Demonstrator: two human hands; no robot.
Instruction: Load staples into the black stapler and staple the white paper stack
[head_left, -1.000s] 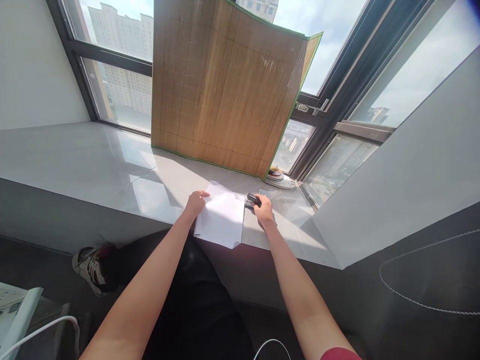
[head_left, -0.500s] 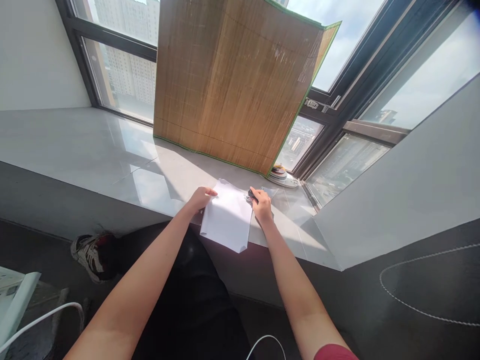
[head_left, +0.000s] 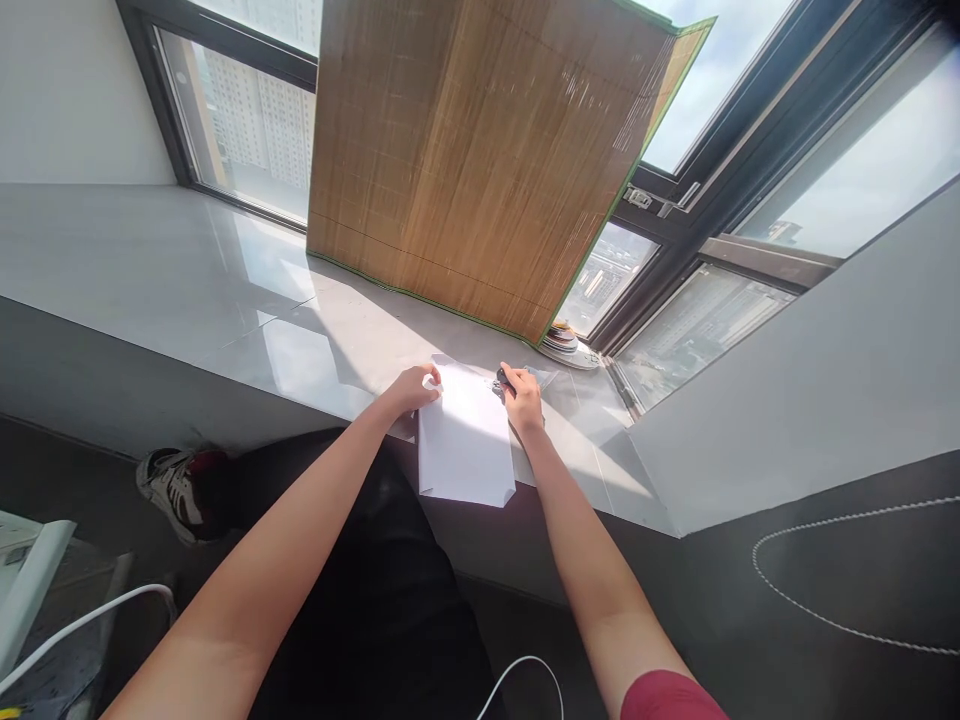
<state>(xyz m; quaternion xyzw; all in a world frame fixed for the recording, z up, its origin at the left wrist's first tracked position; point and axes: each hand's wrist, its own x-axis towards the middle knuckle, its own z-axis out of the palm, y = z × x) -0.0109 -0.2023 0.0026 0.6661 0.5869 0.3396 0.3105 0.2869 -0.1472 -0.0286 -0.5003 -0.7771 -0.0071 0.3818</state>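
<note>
A white sheet of paper [head_left: 466, 440] lies over the front edge of the grey windowsill, its lower part hanging past the edge and its bottom corners bent. My left hand [head_left: 412, 390] is closed, pinching the paper's upper left edge between thumb and fingers. At the opposite side my right hand [head_left: 523, 398] grips a small black-and-silver hand tool [head_left: 501, 379], whose metal end is at the paper's upper right edge. Its exact kind is too small to make out. Beside the right hand, a clear plastic piece [head_left: 546, 378] rests on the sill.
A bamboo mat [head_left: 465, 170] with green edging stands upright against the window behind the paper. Stacked round discs [head_left: 568, 345] sit at its right corner. The sill [head_left: 172, 270] extends left. White cables [head_left: 529, 662] hang below, near my dark-trousered leg [head_left: 375, 600].
The paper has shifted slightly right and turned straighter, and my left hand has moved a little right with it. My right hand keeps the tool at the right edge. The view has tilted slightly.
</note>
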